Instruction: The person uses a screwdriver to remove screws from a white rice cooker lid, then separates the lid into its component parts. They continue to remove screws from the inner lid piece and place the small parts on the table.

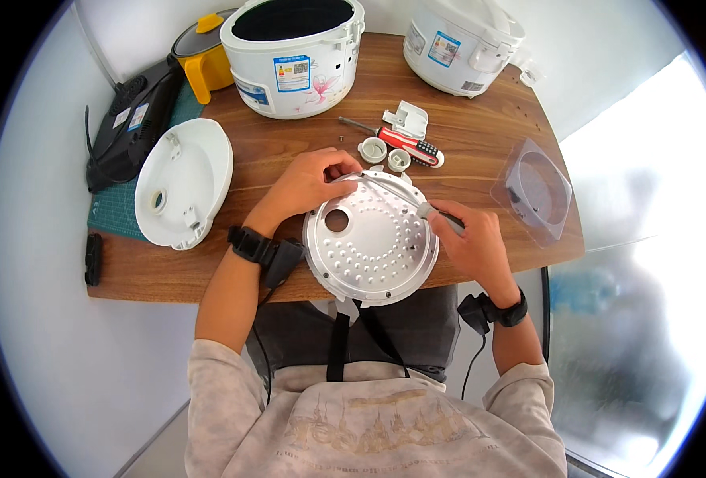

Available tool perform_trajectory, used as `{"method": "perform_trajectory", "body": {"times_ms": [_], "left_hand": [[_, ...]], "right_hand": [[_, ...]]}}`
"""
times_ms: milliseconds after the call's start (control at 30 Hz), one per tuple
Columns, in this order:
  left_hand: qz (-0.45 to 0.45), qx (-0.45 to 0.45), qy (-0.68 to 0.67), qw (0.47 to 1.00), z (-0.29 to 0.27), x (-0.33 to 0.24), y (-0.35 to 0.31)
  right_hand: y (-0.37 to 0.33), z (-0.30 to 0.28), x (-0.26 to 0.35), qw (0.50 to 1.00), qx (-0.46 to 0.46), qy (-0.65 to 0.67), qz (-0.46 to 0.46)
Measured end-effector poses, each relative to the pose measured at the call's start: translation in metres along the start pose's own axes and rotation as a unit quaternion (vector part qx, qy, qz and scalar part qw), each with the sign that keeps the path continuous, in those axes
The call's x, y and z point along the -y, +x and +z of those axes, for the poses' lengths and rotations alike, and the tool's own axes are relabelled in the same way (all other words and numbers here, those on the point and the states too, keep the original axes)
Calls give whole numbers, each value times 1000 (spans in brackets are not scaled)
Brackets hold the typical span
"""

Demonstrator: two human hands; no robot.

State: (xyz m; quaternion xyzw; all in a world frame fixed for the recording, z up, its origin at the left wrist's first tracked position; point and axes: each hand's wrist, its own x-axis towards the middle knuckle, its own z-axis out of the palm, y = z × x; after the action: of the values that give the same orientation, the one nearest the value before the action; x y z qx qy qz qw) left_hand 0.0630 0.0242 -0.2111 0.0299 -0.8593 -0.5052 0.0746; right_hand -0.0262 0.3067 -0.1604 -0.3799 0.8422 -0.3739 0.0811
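Note:
A round silver rice-cooker lid plate, dimpled and with one round hole, lies at the table's front edge. My left hand is closed at its far left rim, thumb on the metal; what its curled fingertips cover is hidden. In my right hand is a screwdriver with a grey handle. Its thin shaft slants across the plate to the far rim, ending beside my left fingers. Just beyond the plate sit two small white round caps and a red-and-black screwdriver.
A white outer lid leans over a green mat at left. Behind stand an open rice-cooker body, a second cooker and a yellow-handled pot. A clear plastic tray lies right; a white bracket lies mid-table.

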Motion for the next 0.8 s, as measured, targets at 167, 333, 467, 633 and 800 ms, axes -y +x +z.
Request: {"method": "perform_trajectory", "body": {"times_ms": [167,333,467,633,800], "left_hand": [[4,-1,-7,1000,0,-1,0],[20,-11,2,1000,1,1,0],[29,-14,10,999,1,3,0],[17,-13,10,1000,1,1,0],[12,-14,3,1000,2,3,-1]], "right_hand": [[4,-1,-2,997,49,32,53],[5,1,-14,954,127,188,196],[3,5,-10,973,92,127,168],[-3,8,-5,1000,2,-12,5],[-7,15,-6,997,-41,-24,-55]]}}
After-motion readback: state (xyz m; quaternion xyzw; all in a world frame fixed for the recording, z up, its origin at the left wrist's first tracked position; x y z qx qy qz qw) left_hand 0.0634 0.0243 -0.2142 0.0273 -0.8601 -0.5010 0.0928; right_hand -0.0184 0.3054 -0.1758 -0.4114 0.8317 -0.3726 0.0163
